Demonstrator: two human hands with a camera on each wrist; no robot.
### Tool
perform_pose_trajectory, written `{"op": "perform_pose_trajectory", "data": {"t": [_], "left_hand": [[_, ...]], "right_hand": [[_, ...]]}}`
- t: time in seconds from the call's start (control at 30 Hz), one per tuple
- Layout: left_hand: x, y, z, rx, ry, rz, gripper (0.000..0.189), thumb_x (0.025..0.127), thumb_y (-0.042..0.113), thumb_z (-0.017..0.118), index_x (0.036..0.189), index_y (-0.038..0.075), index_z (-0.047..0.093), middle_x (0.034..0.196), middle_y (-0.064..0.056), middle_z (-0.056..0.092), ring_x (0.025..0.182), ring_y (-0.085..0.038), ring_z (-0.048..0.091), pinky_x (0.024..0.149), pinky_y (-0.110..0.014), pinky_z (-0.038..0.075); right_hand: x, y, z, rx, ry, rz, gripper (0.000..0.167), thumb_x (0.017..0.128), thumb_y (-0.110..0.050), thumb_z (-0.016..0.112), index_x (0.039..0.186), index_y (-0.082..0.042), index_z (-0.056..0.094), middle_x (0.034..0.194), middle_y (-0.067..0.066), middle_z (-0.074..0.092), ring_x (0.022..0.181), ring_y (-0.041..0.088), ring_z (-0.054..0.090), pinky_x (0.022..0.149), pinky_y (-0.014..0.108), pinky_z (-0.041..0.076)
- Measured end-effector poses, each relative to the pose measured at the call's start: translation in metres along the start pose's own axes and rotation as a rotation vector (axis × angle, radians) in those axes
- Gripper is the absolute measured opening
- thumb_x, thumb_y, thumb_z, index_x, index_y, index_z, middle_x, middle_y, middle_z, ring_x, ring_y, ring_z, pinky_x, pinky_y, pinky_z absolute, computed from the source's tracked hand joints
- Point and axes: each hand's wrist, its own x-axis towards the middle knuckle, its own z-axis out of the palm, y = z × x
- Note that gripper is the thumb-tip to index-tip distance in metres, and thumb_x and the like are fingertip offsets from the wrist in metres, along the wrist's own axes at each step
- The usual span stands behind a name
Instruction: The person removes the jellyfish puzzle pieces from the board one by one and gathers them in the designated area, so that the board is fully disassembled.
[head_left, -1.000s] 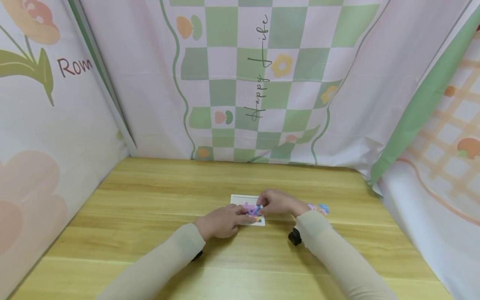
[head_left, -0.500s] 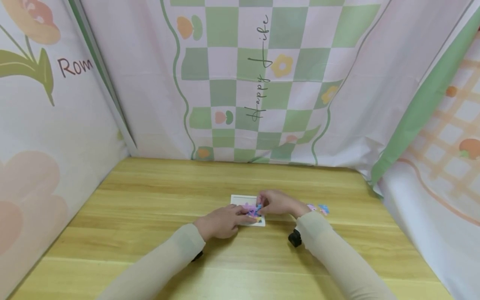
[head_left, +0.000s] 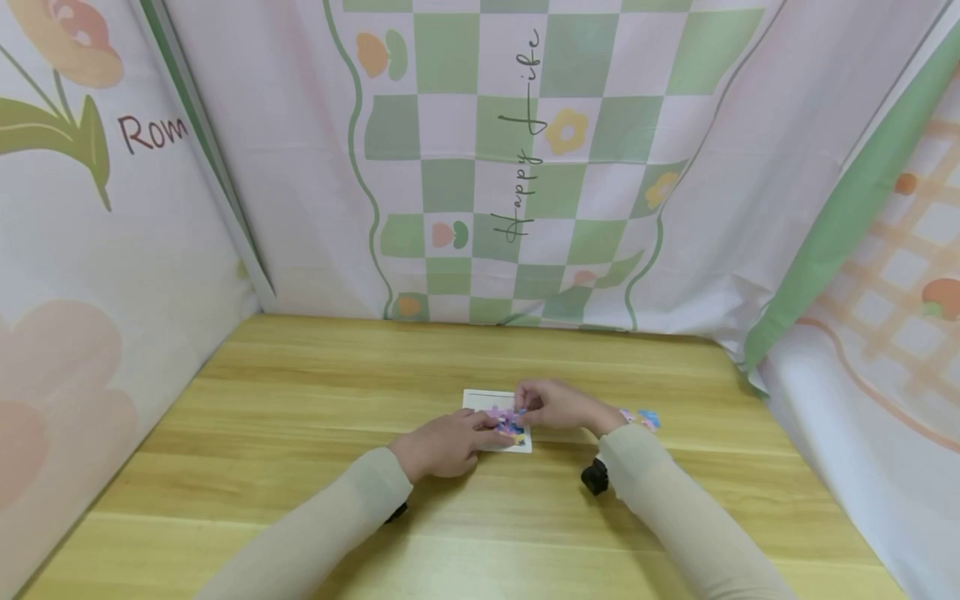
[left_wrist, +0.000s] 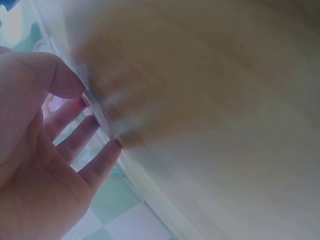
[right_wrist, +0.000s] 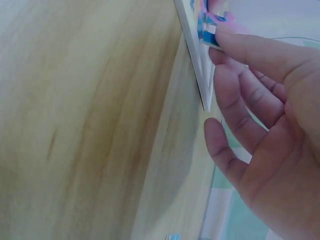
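A white puzzle board (head_left: 483, 399) with a raised rim lies flat on the table. Pink, blue and yellow puzzle pieces (head_left: 504, 416) cover part of its near side. My left hand (head_left: 442, 442) rests its extended fingers on the board and pieces; its fingertips (left_wrist: 115, 144) touch the board in the left wrist view. At the board's right side, my right hand (head_left: 558, 405) pinches a blue and pink puzzle piece (right_wrist: 210, 36) between thumb and forefinger, close over the board. The other right fingers are loosely bent and hold nothing. The hands partly hide the pieces.
Several loose puzzle pieces (head_left: 647, 418) lie on the wooden table (head_left: 337, 375) beyond the right wrist. A printed curtain (head_left: 517, 167) hangs along the table's back edge, with more fabric at both sides.
The right fingers have shifted slightly with the puzzle piece at the board's right side. The left hand stays in place on the board.
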Motion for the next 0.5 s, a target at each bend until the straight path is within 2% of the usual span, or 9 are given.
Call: {"op": "perform_pose_trajectory", "data": {"t": [0.23,0.37,0.5], "left_hand": [[0.001,0.000,0.001,0.010,0.000,0.001,0.056,0.101,0.015,0.054,0.151,0.038,0.046,0.156,-0.004,0.041,0.141,-0.026,0.038,0.114,-0.041,0.035],[0.001,0.000,0.001,0.008,0.005,0.006,0.055,0.101,0.014,0.053,0.151,0.037,0.046,0.158,-0.003,0.038,0.143,-0.025,0.035,0.116,-0.041,0.032],[0.000,-0.001,0.001,0.009,0.020,0.018,0.055,0.101,0.014,0.052,0.151,0.036,0.046,0.159,-0.003,0.036,0.144,-0.025,0.034,0.117,-0.040,0.030]], "right_hand": [[-0.007,0.012,-0.010,0.026,0.029,-0.012,0.014,0.093,-0.013,0.073,0.096,-0.009,0.060,0.082,-0.001,0.064,0.073,0.015,0.059,0.066,0.030,0.051],[-0.019,0.021,-0.020,0.018,0.033,-0.006,0.012,0.095,-0.016,0.071,0.101,-0.010,0.063,0.093,0.001,0.067,0.086,0.017,0.063,0.077,0.033,0.054],[-0.035,0.028,-0.028,0.010,0.046,0.024,0.011,0.097,-0.019,0.068,0.102,-0.010,0.064,0.094,0.003,0.066,0.086,0.020,0.062,0.074,0.034,0.054]]}}
